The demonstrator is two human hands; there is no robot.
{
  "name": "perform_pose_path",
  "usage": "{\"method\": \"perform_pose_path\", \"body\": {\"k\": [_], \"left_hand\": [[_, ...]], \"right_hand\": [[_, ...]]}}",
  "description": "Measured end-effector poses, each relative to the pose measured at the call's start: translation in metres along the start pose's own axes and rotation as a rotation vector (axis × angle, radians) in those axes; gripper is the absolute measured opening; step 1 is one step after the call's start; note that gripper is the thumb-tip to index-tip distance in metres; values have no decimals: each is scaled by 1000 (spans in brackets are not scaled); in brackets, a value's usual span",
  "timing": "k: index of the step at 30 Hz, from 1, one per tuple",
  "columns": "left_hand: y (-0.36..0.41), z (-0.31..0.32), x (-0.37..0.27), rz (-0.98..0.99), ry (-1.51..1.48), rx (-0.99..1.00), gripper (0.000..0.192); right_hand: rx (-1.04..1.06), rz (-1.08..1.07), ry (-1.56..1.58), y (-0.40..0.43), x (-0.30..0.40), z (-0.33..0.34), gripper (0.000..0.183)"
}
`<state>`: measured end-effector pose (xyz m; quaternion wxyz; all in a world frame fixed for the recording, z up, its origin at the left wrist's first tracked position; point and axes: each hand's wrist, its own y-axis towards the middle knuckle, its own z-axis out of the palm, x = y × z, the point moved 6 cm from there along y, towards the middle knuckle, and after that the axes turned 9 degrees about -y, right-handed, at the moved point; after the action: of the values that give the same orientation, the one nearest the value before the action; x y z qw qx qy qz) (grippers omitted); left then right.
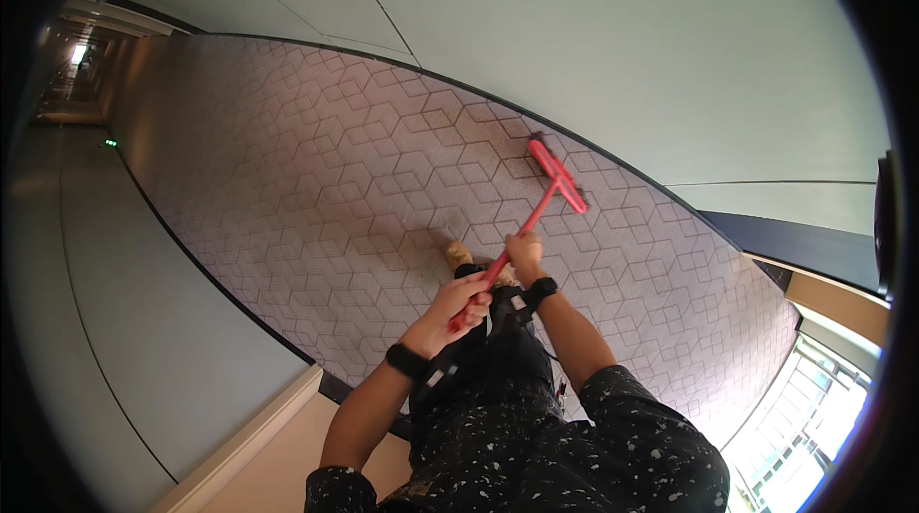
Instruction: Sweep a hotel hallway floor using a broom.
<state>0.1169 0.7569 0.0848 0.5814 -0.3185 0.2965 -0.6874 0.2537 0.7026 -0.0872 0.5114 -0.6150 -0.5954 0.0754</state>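
Note:
A red long-handled broom [540,206] slants away from my body, its head [558,175] close to the foot of the far wall. Dark bristles show along the head's edge; whether they touch the carpet I cannot tell. My left hand [463,303] is wrapped around the handle near its lower end. Higher up the same handle, nearer the head, my right hand [525,253] grips it. Each wrist wears a black band. Below the handle, a tan shoe [458,255] stands on the patterned carpet [373,183], with the other shoe partly hidden.
A pale panelled wall [610,46] with dark skirting runs along the far side. Another pale wall [129,298] lies to the left, with a beige trim [251,434] beside me. The corridor [79,68] stretches off at upper left. A bright window [804,420] is at lower right.

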Motion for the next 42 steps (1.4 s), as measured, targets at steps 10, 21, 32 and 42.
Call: {"method": "perform_pose_path", "body": {"k": [10, 21, 32, 42], "left_hand": [[67, -16, -39, -132, -191, 7, 4], [-97, -71, -124, 201, -466, -225, 8], [-67, 14, -69, 264, -170, -236, 14], [90, 85, 23, -96, -173, -52, 22]], "right_hand": [[-27, -21, -6, 70, 8, 5, 19], [298, -1107, -1026, -46, 136, 230, 17], [391, -41, 127, -31, 113, 98, 20], [25, -6, 154, 75, -19, -105, 16]]}}
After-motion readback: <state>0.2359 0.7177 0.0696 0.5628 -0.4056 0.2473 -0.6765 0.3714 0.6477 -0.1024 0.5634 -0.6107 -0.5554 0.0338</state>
